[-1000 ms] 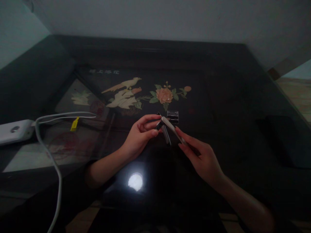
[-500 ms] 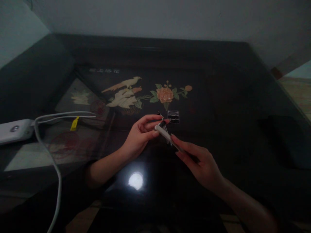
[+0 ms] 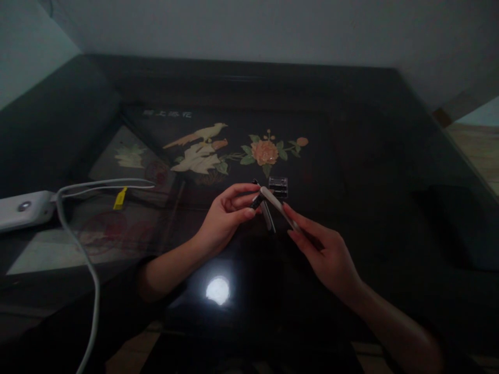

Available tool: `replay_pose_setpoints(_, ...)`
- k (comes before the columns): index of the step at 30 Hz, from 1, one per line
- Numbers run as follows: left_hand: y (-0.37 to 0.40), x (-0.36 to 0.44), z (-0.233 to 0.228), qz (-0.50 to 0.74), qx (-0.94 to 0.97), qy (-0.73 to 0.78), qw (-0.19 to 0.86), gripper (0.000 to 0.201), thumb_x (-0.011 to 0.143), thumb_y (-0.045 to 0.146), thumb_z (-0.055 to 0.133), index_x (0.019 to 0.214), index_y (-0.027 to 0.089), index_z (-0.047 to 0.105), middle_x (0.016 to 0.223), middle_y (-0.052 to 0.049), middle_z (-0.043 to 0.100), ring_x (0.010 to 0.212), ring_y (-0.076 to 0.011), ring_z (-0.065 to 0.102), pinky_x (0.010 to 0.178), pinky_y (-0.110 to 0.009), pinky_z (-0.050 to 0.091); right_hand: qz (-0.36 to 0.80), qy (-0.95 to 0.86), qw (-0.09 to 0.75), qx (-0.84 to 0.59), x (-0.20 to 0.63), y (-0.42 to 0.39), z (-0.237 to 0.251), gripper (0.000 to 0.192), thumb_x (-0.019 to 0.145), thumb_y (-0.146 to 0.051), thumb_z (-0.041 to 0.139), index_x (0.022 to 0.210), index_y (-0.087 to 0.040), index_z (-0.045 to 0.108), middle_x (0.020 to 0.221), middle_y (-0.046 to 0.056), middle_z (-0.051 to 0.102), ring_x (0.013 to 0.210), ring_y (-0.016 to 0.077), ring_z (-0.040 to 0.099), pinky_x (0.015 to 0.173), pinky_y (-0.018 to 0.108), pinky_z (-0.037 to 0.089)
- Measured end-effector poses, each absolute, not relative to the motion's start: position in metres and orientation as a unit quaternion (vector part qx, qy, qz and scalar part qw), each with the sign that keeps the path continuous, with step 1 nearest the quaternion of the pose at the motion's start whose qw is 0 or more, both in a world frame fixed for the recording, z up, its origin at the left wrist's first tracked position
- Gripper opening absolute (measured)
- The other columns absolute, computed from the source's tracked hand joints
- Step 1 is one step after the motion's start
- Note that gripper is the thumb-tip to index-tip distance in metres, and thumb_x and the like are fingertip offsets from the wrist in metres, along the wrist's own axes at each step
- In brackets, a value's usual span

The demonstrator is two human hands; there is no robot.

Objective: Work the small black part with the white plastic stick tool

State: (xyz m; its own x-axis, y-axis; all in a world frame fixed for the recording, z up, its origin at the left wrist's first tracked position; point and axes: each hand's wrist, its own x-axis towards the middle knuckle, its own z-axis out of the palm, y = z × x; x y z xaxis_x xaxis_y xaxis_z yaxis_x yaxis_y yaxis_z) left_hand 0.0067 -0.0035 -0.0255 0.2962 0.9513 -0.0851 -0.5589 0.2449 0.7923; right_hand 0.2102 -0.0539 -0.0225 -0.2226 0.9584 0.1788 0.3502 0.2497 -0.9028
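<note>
My left hand [image 3: 222, 215] pinches a small dark piece [image 3: 256, 201] between thumb and fingers. Just below it hangs a thin whitish strip [image 3: 268, 215] with a shiny edge; whether the two are one thing, I cannot tell. A slim, pale, round-ended stick [image 3: 275, 201] is gripped in the thumb and fingers of my right hand [image 3: 322, 249]. The stick slants up to the left, its tip at or just above the dark piece; contact is unclear. Right behind the fingertips, a small clear plastic case [image 3: 278, 186] with dark insides lies on the table.
The glossy black table [image 3: 370, 208] carries a bird-and-flower picture [image 3: 265, 152]. At left sit a white power-bank-like box [image 3: 25, 210], a white cable [image 3: 93, 291] and a yellow tag [image 3: 120, 198]. A dark flat object [image 3: 463, 226] lies at the right. A wall stands behind.
My right hand has shifted slightly right, and the stick's tip has moved up and to the right, uncovering more of the dark piece and strip. My left hand stays in place.
</note>
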Motion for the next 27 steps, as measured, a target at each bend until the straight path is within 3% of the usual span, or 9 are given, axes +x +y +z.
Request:
replay_pose_setpoints(5, -0.0032, 0.0053, -0.0257, 0.514, 0.344, 0.299, 0.727, 0.041, 0.06, 0.024, 0.092, 0.096, 0.02, 0.073, 0.093, -0.004, 0.08, 0.077, -0.0134, 0.073, 0.082, -0.023, 0.056, 0.393, -0.69, 0.397, -0.461, 0.2082, -0.0552, -0.0208, 0.048, 0.091, -0.011, 0.056, 0.135, -0.031, 0.059, 0.131, 0.002, 0.066, 0.113, 0.0218, 0.069, 0.094, 0.036, 0.059)
replay_pose_setpoints(8, -0.0026, 0.0044, -0.0267, 0.514, 0.343, 0.298, 0.728, 0.042, 0.06, 0.023, 0.092, 0.097, 0.02, 0.073, 0.094, -0.005, 0.08, 0.085, -0.0158, 0.074, 0.079, -0.021, 0.056, 0.393, -0.701, 0.397, -0.443, 0.2072, -0.057, -0.0199, 0.051, 0.09, -0.01, 0.057, 0.136, -0.033, 0.058, 0.129, 0.002, 0.068, 0.109, 0.021, 0.071, 0.091, 0.035, 0.06)
replay_pose_setpoints(13, -0.0026, 0.0045, -0.0271, 0.513, 0.346, 0.288, 0.731, 0.04, 0.062, 0.022, 0.091, 0.098, 0.021, 0.074, 0.095, -0.004, 0.08, 0.082, -0.0137, 0.075, 0.075, -0.018, 0.056, 0.411, -0.712, 0.38, -0.424, 0.209, -0.0614, -0.0199, 0.055, 0.09, -0.01, 0.058, 0.138, -0.038, 0.055, 0.131, 0.0, 0.067, 0.111, 0.0208, 0.07, 0.091, 0.035, 0.06)
replay_pose_setpoints(23, -0.0028, 0.0056, -0.0276, 0.508, 0.349, 0.318, 0.72, 0.044, 0.06, 0.027, 0.092, 0.098, 0.02, 0.072, 0.093, -0.006, 0.08, 0.09, -0.0189, 0.074, 0.081, -0.024, 0.057, 0.393, -0.699, 0.384, -0.457, 0.2091, -0.0573, -0.0218, 0.049, 0.092, -0.012, 0.056, 0.136, -0.033, 0.058, 0.131, 0.001, 0.067, 0.111, 0.0216, 0.07, 0.092, 0.037, 0.06)
replay_pose_setpoints(27, -0.0026, 0.0072, -0.0265, 0.515, 0.347, 0.302, 0.724, 0.042, 0.059, 0.027, 0.093, 0.096, 0.02, 0.074, 0.083, -0.002, 0.079, 0.078, -0.0149, 0.074, 0.08, -0.022, 0.057, 0.386, -0.688, 0.391, -0.474, 0.2105, -0.054, -0.0221, 0.047, 0.092, -0.011, 0.055, 0.136, -0.029, 0.059, 0.134, 0.002, 0.065, 0.114, 0.0206, 0.068, 0.095, 0.035, 0.058)
